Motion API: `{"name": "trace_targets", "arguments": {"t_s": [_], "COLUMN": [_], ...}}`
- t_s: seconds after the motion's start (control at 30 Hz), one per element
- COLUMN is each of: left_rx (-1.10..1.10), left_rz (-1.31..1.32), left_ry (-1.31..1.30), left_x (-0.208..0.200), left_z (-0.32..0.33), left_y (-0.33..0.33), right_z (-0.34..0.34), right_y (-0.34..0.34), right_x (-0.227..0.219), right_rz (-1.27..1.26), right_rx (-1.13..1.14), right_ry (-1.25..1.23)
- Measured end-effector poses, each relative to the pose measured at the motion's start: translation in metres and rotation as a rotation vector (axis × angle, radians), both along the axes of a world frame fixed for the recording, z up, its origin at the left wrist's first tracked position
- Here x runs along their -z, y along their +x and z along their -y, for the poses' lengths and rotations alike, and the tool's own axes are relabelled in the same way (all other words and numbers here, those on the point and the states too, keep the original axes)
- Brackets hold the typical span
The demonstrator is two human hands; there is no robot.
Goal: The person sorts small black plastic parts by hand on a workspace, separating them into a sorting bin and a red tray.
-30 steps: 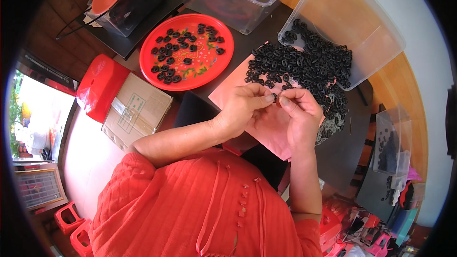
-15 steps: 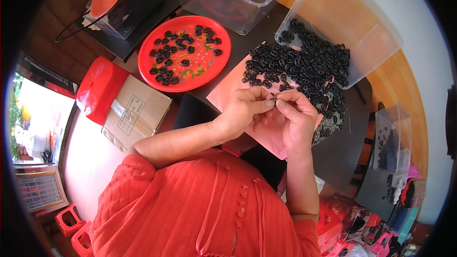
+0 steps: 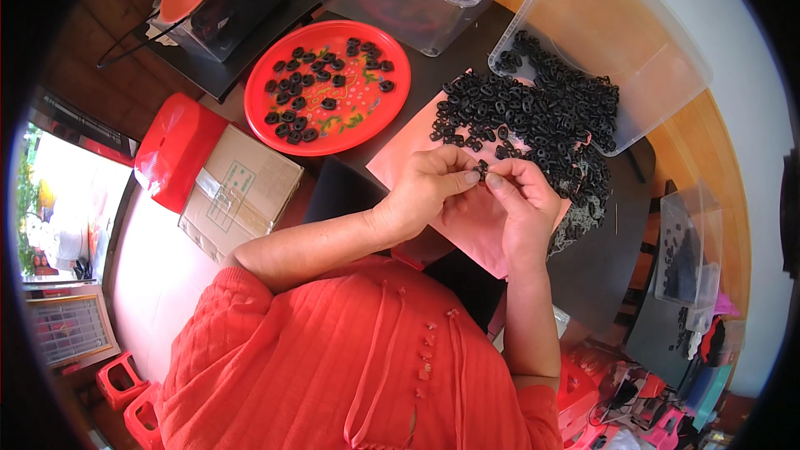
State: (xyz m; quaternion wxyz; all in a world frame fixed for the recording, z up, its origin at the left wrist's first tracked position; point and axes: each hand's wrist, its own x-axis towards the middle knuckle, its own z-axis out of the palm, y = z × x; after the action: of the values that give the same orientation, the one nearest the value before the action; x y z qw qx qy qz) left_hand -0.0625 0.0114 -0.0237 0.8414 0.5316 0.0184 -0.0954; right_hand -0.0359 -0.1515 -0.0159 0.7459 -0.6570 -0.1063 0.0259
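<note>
Between my two hands is a small black plastic piece (image 3: 482, 168), pinched by the fingertips on both sides. My left hand (image 3: 433, 183) grips it with thumb and forefinger, the other fingers curled below. My right hand (image 3: 527, 200) closes on its other side with thumb and forefinger. Just beyond the fingers lies a heap of similar black plastic pieces (image 3: 533, 108) on a pink sheet (image 3: 400, 146). To the left, a round red tray (image 3: 375, 121) with a printed pattern carries several black pieces, spread apart. The finer shape of the held piece is partly hidden by my fingers.
A clear plastic bin (image 3: 633, 42) lies tipped behind the heap, and another clear bin (image 3: 400, 0) stands at the back. Small grey pieces (image 3: 579, 221) lie beside my right hand. A cardboard box (image 3: 242, 192) and a red stool (image 3: 179, 150) stand at the left.
My fingertips have drawn slightly apart, and more of the black piece shows between them. The whole view has shifted a little; the heap and tray look the same.
</note>
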Motion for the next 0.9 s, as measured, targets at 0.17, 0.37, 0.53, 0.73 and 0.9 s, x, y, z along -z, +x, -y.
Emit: {"name": "trace_targets", "arguments": {"t_s": [0.17,0.37,0.53,0.73,0.9], "left_rx": [-0.006,-0.054,-0.051,-0.07,-0.064], "left_rz": [0.029,0.058,0.084,0.101,0.115], "left_ry": [0.054,0.16,0.2,0.201,0.237], "left_x": [0.0016,0.0012,0.0054,0.0062,0.0074], "left_z": [-0.0015,-0.0004,-0.0013,0.0001,-0.0008], "left_y": [-0.0005,-0.0018,-0.0005,-0.0001,0.0001], "right_z": [-0.0023,-0.0026,-0.0039,-0.0016,-0.0023], "right_y": [-0.0007,0.0001,-0.0015,0.0,-0.0011], "right_x": [0.0011,0.002,-0.0011,0.0016,0.0028], "right_rz": [0.084,0.146,0.098,0.098,0.095], "right_rx": [0.007,0.047,0.009,0.024,0.03], "right_ry": [-0.091,-0.126,-0.147,-0.128,-0.118]}}
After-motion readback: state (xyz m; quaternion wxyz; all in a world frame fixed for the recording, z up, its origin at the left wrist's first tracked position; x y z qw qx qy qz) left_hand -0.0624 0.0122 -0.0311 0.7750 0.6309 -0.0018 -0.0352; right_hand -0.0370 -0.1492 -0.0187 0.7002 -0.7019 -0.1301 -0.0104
